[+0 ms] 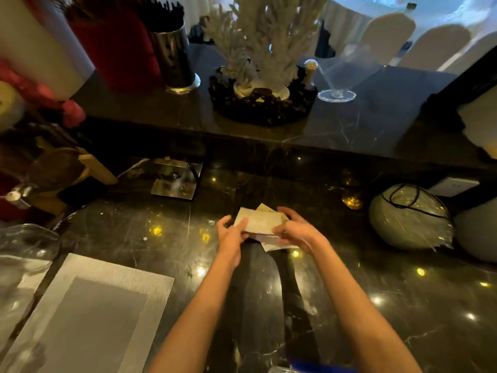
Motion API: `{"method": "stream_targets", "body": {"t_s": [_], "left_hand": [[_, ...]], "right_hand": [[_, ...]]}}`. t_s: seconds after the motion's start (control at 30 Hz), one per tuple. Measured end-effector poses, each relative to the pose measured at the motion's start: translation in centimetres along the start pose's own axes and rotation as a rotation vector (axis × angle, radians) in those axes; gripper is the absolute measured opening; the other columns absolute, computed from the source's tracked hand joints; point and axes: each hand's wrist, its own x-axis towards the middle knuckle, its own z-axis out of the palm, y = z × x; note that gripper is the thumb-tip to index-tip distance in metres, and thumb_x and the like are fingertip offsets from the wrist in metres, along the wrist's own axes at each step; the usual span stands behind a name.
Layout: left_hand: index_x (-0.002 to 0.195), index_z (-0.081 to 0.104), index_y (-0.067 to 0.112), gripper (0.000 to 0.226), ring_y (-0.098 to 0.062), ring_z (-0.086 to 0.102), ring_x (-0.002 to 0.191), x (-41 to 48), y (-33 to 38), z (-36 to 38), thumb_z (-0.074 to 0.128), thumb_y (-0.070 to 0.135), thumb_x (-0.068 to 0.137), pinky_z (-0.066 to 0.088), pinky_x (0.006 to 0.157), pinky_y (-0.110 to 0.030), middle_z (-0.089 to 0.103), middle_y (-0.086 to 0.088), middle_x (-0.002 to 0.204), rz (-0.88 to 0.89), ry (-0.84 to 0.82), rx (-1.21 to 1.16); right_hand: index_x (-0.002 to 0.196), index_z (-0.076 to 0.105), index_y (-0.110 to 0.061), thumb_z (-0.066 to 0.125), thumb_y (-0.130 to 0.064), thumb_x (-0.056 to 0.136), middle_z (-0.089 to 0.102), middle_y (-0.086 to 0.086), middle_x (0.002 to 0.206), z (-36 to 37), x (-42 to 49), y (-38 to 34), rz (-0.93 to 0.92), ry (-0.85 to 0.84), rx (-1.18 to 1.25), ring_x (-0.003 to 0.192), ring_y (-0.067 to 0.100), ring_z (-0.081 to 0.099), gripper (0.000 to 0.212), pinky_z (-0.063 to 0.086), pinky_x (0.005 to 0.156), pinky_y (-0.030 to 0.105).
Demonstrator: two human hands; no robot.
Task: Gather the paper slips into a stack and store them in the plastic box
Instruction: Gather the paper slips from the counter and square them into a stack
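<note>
Nearest, at the lower left of the dark marble desk [403,305], a grey placemat [88,313] lying flat. Further out at mid-desk, left hand [230,235] and right hand [294,228] both closed on a loose bundle of paper slips [259,220], pinched from either side, with a few more slips showing just under the right hand against the desk. Beyond, a round pale ball-shaped thing [410,216] to the right, a shiny metal holder [176,179] to the left, and a white coral ornament [265,49] on the raised ledge behind.
</note>
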Motion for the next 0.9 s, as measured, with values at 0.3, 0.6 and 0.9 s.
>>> {"method": "stream_targets", "body": {"t_s": [0.3,0.6,0.9], "left_hand": [[0.130,0.060,0.008,0.036,-0.030,0.062,0.116,6.1,4.6,5.2,0.062,0.016,0.095,0.051,0.093,-0.036,0.064,-0.014,0.129,0.114,-0.229,0.971],[0.138,0.055,0.020,0.043,-0.035,0.042,0.135,7.9,2.6,5.9,0.061,0.023,0.095,0.040,0.110,-0.045,0.045,-0.014,0.147,0.112,-0.306,1.176],[0.123,0.052,0.024,0.032,-0.036,0.042,0.130,5.7,0.6,8.4,0.062,0.027,0.093,0.039,0.107,-0.050,0.050,-0.012,0.138,0.085,-0.289,1.226]], "right_hand": [[0.135,0.052,-0.015,0.060,-0.037,0.095,0.069,0.012,0.119,8.7,0.5,4.0,0.060,0.285,-0.047,0.097,0.024,0.066,0.046,0.056,0.094,0.044],[0.078,0.069,-0.011,0.060,-0.016,0.095,0.070,0.007,0.077,3.6,-0.1,9.6,0.226,0.653,0.392,0.074,0.020,0.066,0.020,0.058,0.078,0.038],[0.118,0.061,-0.013,0.070,-0.031,0.088,0.069,0.010,0.121,3.2,2.4,5.8,0.149,0.646,-0.048,0.113,0.034,0.064,0.036,0.042,0.078,0.033]]}}
